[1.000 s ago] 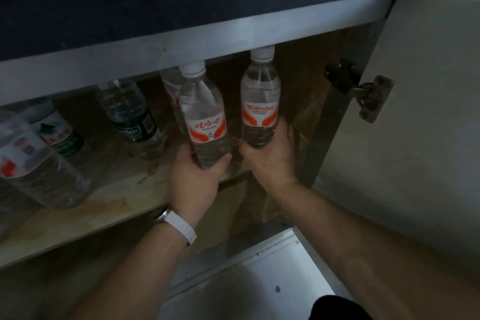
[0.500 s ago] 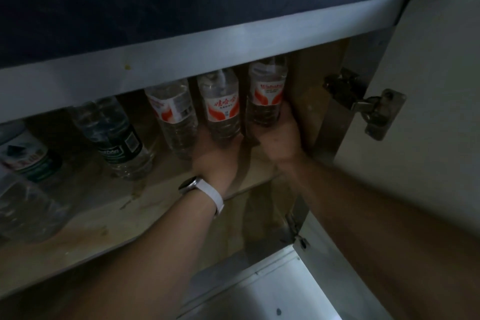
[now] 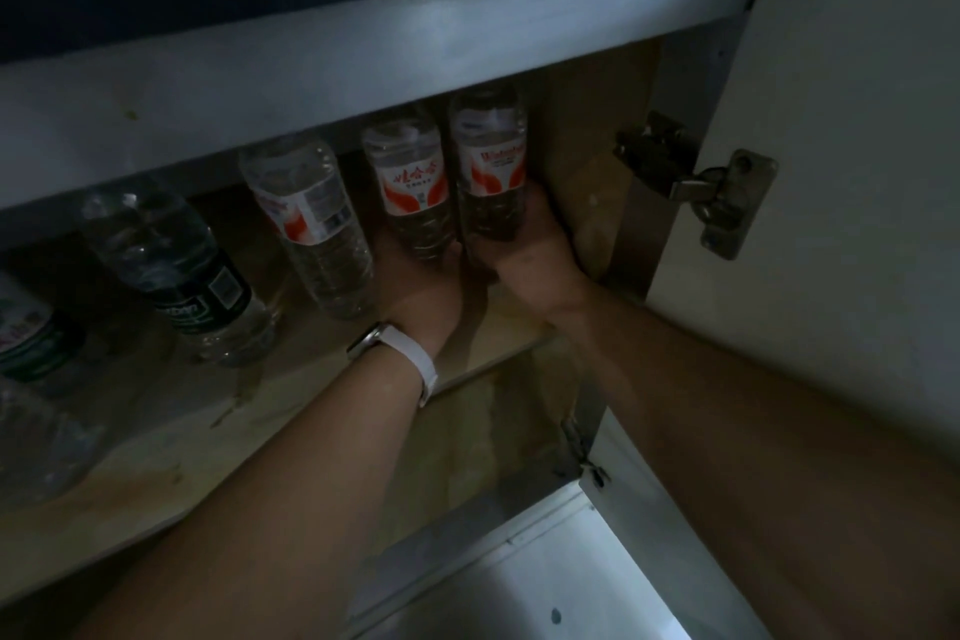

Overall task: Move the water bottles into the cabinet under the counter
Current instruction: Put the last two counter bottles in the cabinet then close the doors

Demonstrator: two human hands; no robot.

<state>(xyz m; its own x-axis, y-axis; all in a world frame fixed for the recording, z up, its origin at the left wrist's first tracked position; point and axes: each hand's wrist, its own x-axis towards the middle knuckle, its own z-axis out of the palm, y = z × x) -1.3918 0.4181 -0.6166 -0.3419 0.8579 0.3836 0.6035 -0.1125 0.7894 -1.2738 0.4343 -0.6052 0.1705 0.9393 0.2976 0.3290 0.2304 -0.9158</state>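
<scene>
The left hand [image 3: 423, 286], with a white watch strap [image 3: 415, 359] on its wrist, curls round the base of a red-labelled bottle [image 3: 408, 187]. The right hand [image 3: 524, 244] wraps the base of a second red-labelled bottle [image 3: 491, 161] just beside it on the right. Both bottles are upright and nearly touching at the far right of the cabinet shelf [image 3: 156, 457]. The second one is close to the cabinet's right wall [image 3: 587, 161]. The hands hide the bottle bottoms, so I cannot tell whether they rest on the shelf.

Just left of the left hand stands a third red-labelled bottle [image 3: 311, 218]. Further left are a dark-labelled bottle [image 3: 176, 270] and a green-labelled bottle [image 3: 26, 327] at the picture's edge. A blurred clear bottle [image 3: 36, 437] lies nearer on the left. The counter's front rail [image 3: 363, 47] hides every cap. The door [image 3: 841, 172] hangs open on the right on its hinge [image 3: 717, 192].

This looks like the set-down of this pair, at or near its end. The next move calls for settling both bases flat, loosening the fingers, and drawing the hands straight back toward the near edge. The left hand needs care, since its knuckles are close to the third bottle and a sideways brush could tip it. Whether more bottles wait outside the cabinet is not shown.
</scene>
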